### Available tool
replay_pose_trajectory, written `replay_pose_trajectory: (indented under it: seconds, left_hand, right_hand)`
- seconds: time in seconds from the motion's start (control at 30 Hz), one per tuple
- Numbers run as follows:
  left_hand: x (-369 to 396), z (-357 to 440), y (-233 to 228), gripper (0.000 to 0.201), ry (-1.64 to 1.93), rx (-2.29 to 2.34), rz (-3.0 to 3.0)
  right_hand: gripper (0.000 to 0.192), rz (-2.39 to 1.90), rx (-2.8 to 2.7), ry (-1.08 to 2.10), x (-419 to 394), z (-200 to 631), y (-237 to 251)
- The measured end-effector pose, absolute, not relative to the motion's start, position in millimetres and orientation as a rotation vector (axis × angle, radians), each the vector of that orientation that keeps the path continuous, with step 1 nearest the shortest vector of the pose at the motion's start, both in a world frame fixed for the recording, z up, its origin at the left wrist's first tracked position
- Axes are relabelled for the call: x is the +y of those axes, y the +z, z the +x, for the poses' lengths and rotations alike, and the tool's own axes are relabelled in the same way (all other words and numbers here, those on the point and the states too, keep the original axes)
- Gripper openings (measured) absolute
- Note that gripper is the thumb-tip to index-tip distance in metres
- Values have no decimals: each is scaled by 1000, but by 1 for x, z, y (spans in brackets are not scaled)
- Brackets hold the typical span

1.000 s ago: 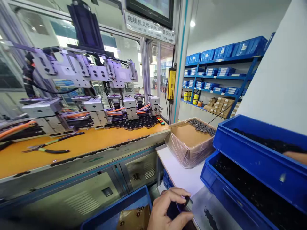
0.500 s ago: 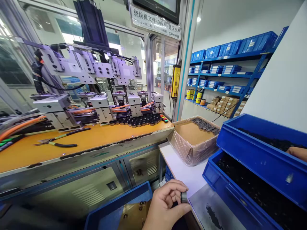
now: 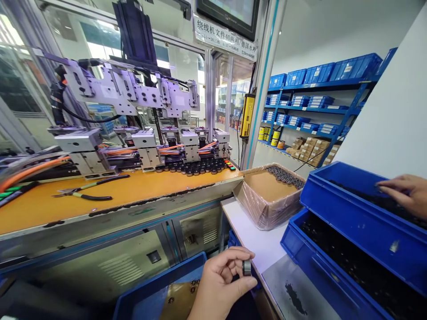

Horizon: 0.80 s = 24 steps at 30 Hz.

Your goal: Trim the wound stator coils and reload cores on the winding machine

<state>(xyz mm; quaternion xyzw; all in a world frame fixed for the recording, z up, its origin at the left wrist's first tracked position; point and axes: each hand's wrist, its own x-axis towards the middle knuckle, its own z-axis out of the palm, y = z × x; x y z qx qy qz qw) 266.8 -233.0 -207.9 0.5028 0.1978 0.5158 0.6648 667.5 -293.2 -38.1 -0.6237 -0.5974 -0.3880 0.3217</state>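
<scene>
So the left hand (image 3: 220, 282) is down at the near middle, thumb and fingertips pinched on a short metal cylinder (image 3: 246, 268), which sits up off the white side table's near edge. The right hand (image 3: 408, 191) is over at the far right, above the upper blue bin (image 3: 360, 218) with its heap of small black bits (image 3: 368, 195). Fingers are bunched close, but can't tell if they've got anything between them. The lower blue bin (image 3: 336, 278), nearer to me, has dark stuff in it too.

Left of the bins there's a plastic-wrapped cardboard box (image 3: 265, 213) on the side table (image 3: 263, 244), metal rings (image 3: 287, 176) packed along its far right part. Way left, cutting pliers (image 3: 79, 194) are lying spread on the orange bench top (image 3: 143, 189), with dark round parts (image 3: 200, 167) clustered at the far right end, by the machine's metal blocks (image 3: 191, 149).
</scene>
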Motion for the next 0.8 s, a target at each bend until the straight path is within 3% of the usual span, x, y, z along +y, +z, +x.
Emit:
replay_pose_trajectory:
  seconds: [0.07, 0.1, 0.17, 0.2, 0.3, 0.43, 0.8]
  left_hand:
    - [-233, 270, -207, 32, 1148, 458, 1121]
    - [-234, 272, -205, 33, 1129, 469, 1109]
    - [-238, 276, -201, 34, 1079, 495, 1088]
    - [-240, 278, -199, 33, 1059, 505, 1081]
    - [-245, 280, -195, 33, 1014, 504, 1107]
    - [-246, 282, -198, 36, 991, 514, 1199]
    - [-247, 304, -203, 34, 1030, 499, 1093]
  right_hand:
    - [65, -1604, -1795, -938, -283, 645, -43]
    - [49, -1560, -1821, -873, -282, 625, -50]
    - [14, -1279, -2000, -579, -286, 574, -71]
    - [11, -1180, -2088, -381, -288, 547, -84]
    - [14, -938, -2155, -3, -290, 488, -119]
    - [16, -852, -2081, 168, -288, 469, -145]
    - [33, -791, -2082, 37, -291, 484, -150]
